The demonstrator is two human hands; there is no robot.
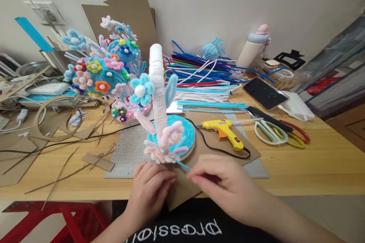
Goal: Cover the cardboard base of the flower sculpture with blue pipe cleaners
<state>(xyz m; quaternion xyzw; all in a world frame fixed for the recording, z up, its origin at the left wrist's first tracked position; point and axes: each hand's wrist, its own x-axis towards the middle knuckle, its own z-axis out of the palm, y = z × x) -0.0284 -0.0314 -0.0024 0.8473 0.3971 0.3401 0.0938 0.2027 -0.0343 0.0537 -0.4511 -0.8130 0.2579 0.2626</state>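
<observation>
A round base wound with bright blue pipe cleaner (185,133) carries an upright white fuzzy stem (159,110). A blue flower (139,90), a blue leaf (170,91) and a pink flower (172,135) are fixed along the stem, with pale pink petals around its foot. My right hand (219,182) pinches the end of a thin blue pipe cleaner (184,166), which runs to the base's front edge. My left hand (152,186) is closed just below that edge, fingertips curled in; whatever it grips is hidden.
A yellow glue gun (224,131) with a black cord lies right of the base, near scissors (270,133) and a phone (265,93). Bundled pipe cleaners (199,68) lie behind. Finished flower pieces (99,72) stand back left, beside cardboard rings (58,117) and scraps.
</observation>
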